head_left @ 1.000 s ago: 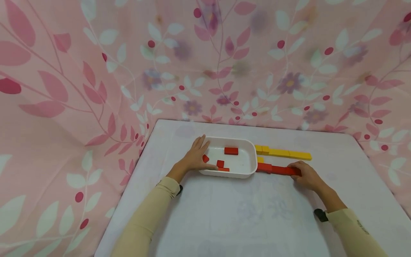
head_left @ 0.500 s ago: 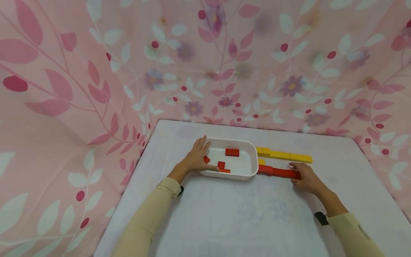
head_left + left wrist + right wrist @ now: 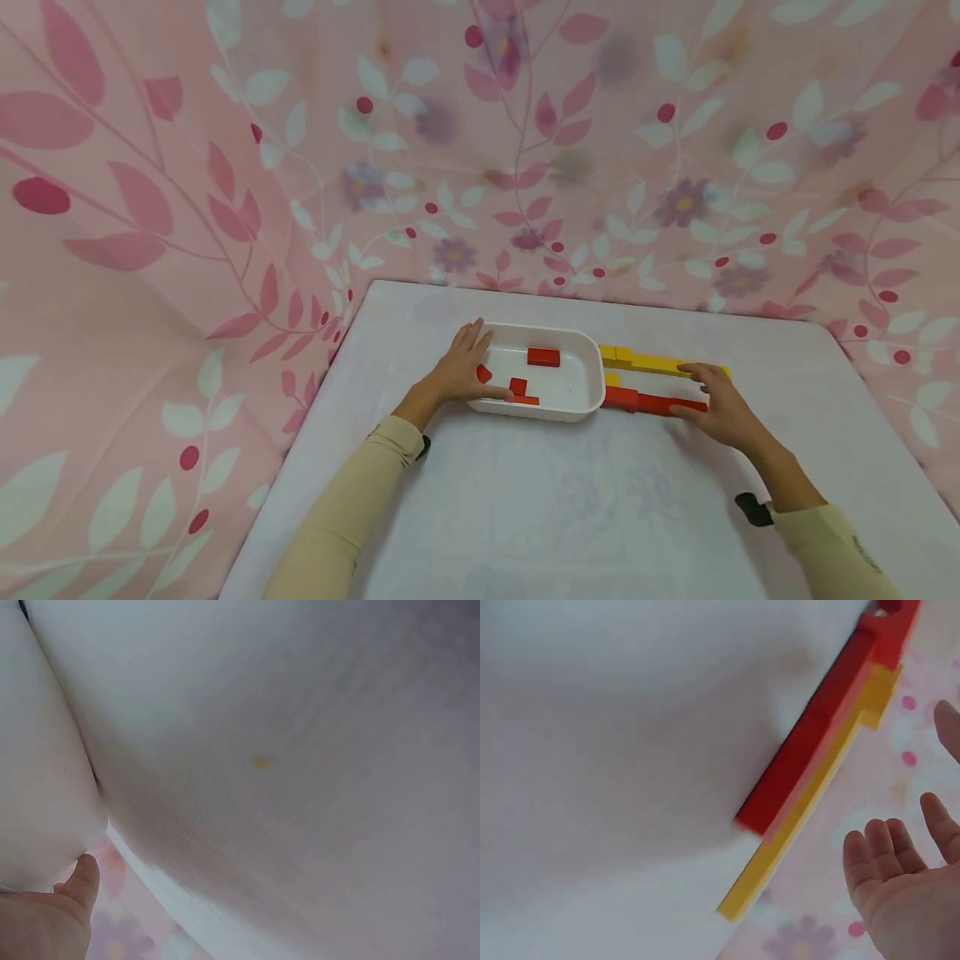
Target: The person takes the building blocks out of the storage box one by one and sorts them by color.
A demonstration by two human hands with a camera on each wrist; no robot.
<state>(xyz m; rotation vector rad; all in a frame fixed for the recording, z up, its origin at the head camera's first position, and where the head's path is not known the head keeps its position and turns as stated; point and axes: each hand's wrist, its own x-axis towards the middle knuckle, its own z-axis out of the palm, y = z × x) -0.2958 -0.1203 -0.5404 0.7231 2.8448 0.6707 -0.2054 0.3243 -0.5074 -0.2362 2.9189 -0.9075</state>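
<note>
My left hand point(image 3: 456, 371) rests over the left end of a white tray point(image 3: 573, 375), its fingers spread and the thumb along the near rim. Inside lie several red blocks, one of them a red rectangular block point(image 3: 543, 357). To the right of the tray, a row of red blocks point(image 3: 652, 404) and a longer row of yellow blocks point(image 3: 652, 363) run side by side. My right hand point(image 3: 723, 410) hovers at the right end of the rows, fingers apart; in the right wrist view this hand point(image 3: 911, 900) holds nothing. The left wrist view shows only part of the left hand point(image 3: 45, 922).
A white table point(image 3: 525, 508) bears everything, with pink floral cloth point(image 3: 465, 150) hanging behind it and on its left. A small yellow block point(image 3: 612, 380) sits between the two rows, close to the tray.
My right hand has let go of the end of the red row; its fingers have spread and reached further back toward the yellow row. The left hand stays on the tray.
</note>
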